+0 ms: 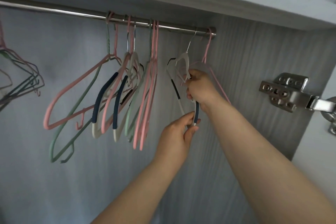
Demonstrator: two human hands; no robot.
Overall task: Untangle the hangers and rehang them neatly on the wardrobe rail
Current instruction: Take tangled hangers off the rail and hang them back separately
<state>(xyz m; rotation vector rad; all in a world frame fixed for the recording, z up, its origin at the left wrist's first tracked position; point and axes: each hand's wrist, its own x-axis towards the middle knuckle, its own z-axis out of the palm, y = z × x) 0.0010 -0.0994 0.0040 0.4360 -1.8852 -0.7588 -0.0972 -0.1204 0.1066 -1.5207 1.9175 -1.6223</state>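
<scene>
- Two hands in shot. The left hand (174, 138) comes up from 6 o'clock. Its thumb and fingers pinch the bottom tip of a cream plastic hanger with navy rubber sleeves and a thin metal hook (183, 58).
- The right hand (200, 87) is just above the left, fingers curled tight round the upper arm of that same cream hanger.
- The cream hanger is just right of centre, roughly 1 o'clock. Its hook is over the shiny round metal wardrobe rail (72, 12), near the rail's right end. It hangs turned nearly edge-on and looks caught up with a thin pink wire hanger (207, 51) hooked right beside it.
- Middle bunch, 11 to 12 o'clock, is a proper mess:
  - two more cream-and-navy hangers (115, 114)
  - one big pink hanger (45, 122) crossed with one big green hanger (52, 151)
  - a tight pack of pink hangers (154, 45) with some green mixed in. I think it has three pink hooks, but they overlap too much to be sure.
- At 9 o'clock there's another clump of thin wire hangers (33, 78), pink and dark ones. It's cut off by the frame edge, so no count.
- One steel door hinge (283, 91) at 3 o'clock, on the grey woodgrain side panel (245, 60).
- The right hand hides the spot where the cream and pink hangers cross, so I can't tell how they're hooked together.
</scene>
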